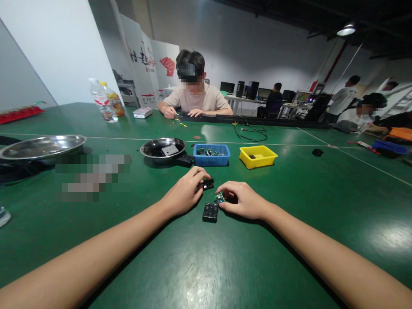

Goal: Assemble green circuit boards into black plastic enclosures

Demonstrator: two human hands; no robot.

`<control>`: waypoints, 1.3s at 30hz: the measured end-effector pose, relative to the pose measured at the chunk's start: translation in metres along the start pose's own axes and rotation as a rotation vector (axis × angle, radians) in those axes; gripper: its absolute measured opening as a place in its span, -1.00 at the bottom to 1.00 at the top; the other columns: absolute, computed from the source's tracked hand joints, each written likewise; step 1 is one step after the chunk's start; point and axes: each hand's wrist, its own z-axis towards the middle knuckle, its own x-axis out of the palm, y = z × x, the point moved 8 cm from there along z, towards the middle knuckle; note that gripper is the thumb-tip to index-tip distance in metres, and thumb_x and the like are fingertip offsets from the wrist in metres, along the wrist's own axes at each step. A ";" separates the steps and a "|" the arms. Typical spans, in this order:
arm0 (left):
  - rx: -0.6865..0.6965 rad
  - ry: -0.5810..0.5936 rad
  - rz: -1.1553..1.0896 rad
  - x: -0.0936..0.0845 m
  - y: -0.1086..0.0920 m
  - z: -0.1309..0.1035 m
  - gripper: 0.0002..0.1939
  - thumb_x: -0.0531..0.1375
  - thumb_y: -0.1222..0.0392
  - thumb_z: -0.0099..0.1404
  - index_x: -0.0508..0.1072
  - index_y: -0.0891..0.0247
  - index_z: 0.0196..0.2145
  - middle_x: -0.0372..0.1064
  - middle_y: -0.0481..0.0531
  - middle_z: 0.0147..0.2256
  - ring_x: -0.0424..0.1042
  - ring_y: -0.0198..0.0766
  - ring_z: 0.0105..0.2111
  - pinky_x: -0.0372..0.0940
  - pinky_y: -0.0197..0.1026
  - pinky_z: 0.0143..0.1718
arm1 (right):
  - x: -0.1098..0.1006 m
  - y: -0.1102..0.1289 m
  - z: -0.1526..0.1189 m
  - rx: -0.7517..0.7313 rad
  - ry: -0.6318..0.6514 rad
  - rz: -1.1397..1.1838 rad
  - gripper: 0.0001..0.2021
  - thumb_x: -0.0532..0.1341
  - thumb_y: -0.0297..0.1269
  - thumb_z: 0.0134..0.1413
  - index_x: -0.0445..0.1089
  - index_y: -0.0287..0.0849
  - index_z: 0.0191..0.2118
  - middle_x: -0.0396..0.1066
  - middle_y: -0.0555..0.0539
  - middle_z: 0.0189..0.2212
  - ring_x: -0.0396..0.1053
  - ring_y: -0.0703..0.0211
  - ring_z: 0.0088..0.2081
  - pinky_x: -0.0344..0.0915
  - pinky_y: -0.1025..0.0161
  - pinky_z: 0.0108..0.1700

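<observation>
My left hand (185, 191) is closed on a small black plastic case (208, 184) just above the green table. Between the thumb and fingers of my right hand (241, 199) is a small green circuit board (220, 198) with parts on it. A black plastic housing (210, 213) lies on the table just below the board, its inner side facing up. Behind my hands stands a blue bin (211, 160) with several green circuit boards in it. To its right is a yellow bin (258, 157) with a small dark piece inside.
A steel bowl (163, 159) with black parts stands left of the blue bin, a larger steel tray (41, 148) farther left. Bottles (104, 103), a white box (142, 113) and a black cable (252, 133) lie farther back. A co-worker (196, 96) sits across the table (206, 266).
</observation>
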 end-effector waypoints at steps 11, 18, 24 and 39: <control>-0.088 -0.177 0.036 -0.014 0.010 0.001 -0.76 0.01 0.43 0.27 0.41 0.29 -0.18 0.31 0.11 -0.16 0.41 -0.24 -0.22 0.42 -0.18 -0.16 | -0.016 -0.039 -0.001 0.201 -0.169 0.056 -0.78 0.26 -0.37 0.01 0.40 -0.16 -0.16 0.33 0.09 -0.49 0.23 0.29 -0.48 0.21 0.31 -0.34; -0.242 -0.096 0.130 -0.006 0.034 -0.002 -0.73 0.02 0.35 0.28 0.45 0.32 -0.14 0.31 0.18 -0.09 0.42 -0.09 -0.09 0.38 -0.01 0.03 | -0.018 -0.045 -0.003 0.260 -0.190 0.081 -0.76 0.25 -0.35 0.03 0.42 -0.17 -0.12 0.39 0.06 -0.45 0.28 0.27 -0.44 0.23 0.29 -0.29; -0.323 0.052 0.229 0.001 0.033 -0.003 -0.63 0.09 0.04 0.34 0.48 0.34 -0.06 0.33 0.24 -0.05 0.36 0.06 -0.02 0.31 0.13 0.09 | -0.023 -0.057 -0.004 0.338 -0.214 -0.002 -0.71 0.30 -0.26 0.06 0.50 -0.17 -0.07 0.48 -0.01 -0.37 0.38 0.20 -0.35 0.28 0.24 -0.22; -0.187 0.219 0.178 0.011 0.018 -0.002 -0.57 0.11 0.01 0.37 0.40 0.11 0.15 0.30 0.16 0.07 0.27 0.04 0.07 0.21 0.13 0.08 | -0.020 -0.070 -0.004 0.419 -0.062 -0.387 -0.61 0.18 -0.10 0.29 0.45 -0.10 0.15 0.44 -0.19 -0.21 0.38 0.00 -0.12 0.23 0.16 -0.05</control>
